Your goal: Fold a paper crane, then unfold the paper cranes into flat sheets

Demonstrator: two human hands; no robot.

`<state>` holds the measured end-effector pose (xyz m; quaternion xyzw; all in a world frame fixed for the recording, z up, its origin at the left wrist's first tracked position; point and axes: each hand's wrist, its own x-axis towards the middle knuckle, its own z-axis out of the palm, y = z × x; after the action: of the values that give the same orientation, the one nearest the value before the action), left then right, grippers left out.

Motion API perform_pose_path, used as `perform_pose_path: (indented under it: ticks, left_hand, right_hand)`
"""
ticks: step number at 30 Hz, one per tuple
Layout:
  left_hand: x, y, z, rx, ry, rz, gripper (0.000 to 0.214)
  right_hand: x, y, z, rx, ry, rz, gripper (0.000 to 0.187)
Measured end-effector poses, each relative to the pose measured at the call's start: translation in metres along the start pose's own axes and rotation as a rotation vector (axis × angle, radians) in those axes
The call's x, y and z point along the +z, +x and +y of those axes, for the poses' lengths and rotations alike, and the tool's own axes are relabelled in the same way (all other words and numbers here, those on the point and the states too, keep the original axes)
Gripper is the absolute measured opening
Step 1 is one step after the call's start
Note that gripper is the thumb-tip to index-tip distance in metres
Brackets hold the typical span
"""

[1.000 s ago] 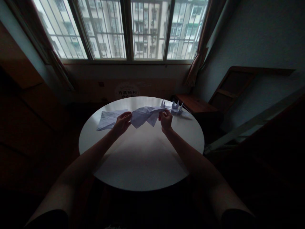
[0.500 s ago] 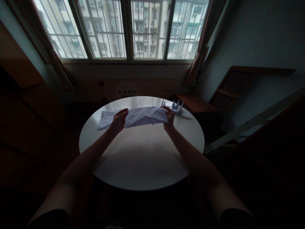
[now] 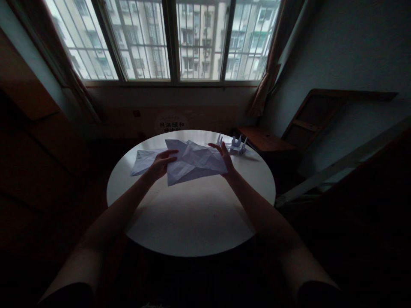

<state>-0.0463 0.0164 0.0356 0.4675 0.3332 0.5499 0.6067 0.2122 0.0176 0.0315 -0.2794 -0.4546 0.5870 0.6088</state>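
A creased sheet of white paper (image 3: 197, 160) is held up over the near-middle of the round white table, its folds partly opened. My left hand (image 3: 160, 164) grips its left edge, thumb on the near face. At the right edge is my right hand (image 3: 227, 160), touching the sheet, with its upper fingers spread above the top corner and the rest hidden behind the paper. Another creased white paper (image 3: 143, 161) lies on the table beyond my left hand. Several folded paper cranes (image 3: 237, 146) stand just past my right hand.
The round white table (image 3: 192, 226) fills the middle of the view. A low wooden cabinet (image 3: 266, 139) stands beyond its right side, near a leaning wooden frame (image 3: 311, 115). Barred windows (image 3: 199, 42) with curtains are at the back. The room is dim.
The held paper has spread taller, its upper left corner rising and its lower edge coming nearer. The fingers of my right hand have loosened from its top corner. My left hand has barely shifted.
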Motion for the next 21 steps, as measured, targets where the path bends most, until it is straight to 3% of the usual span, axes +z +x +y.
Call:
perform_pose_path:
  ticks: [3,7,14,21]
  left_hand:
    - [-0.002,-0.003,0.001,-0.042,0.024,-0.106,0.046]
    - [-0.005,-0.004,0.002,-0.044,0.040,-0.185,0.053]
    - [-0.013,0.005,-0.001,0.068,0.040,-0.064,0.055]
    - [-0.021,0.012,-0.001,0.130,0.140,0.019,0.057]
  right_hand:
    - [0.003,-0.002,-0.002,0.144,0.003,-0.067,0.056]
    - [0.004,-0.002,0.002,0.090,-0.059,0.007,0.039]
    - [-0.010,0.009,0.011,-0.112,-0.140,0.183,0.039]
    - [-0.015,0.015,0.019,-0.147,-0.249,0.163,0.052]
